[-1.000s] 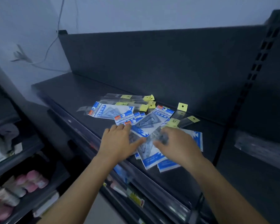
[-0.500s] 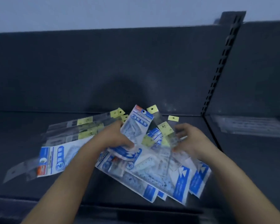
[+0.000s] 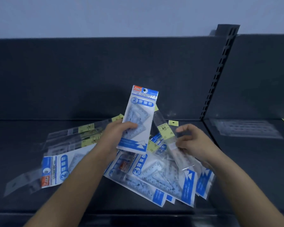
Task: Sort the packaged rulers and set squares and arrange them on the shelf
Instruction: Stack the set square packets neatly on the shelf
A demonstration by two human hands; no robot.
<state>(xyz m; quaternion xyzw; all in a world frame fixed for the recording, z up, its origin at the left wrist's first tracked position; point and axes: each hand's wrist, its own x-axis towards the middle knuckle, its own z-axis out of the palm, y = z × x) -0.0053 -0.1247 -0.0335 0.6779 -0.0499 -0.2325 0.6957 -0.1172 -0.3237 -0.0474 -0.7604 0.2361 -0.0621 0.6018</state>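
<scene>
1 "GEOMETRIC" pack (image 3: 140,112) in left hand (image 3: 116,136)

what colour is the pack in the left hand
White and blue pack, red tag at its top corner; head view.

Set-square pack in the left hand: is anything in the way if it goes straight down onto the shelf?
Yes. Below the set-square pack held by the left hand lies the pile of packs. Bare shelf shows farther left.
</scene>
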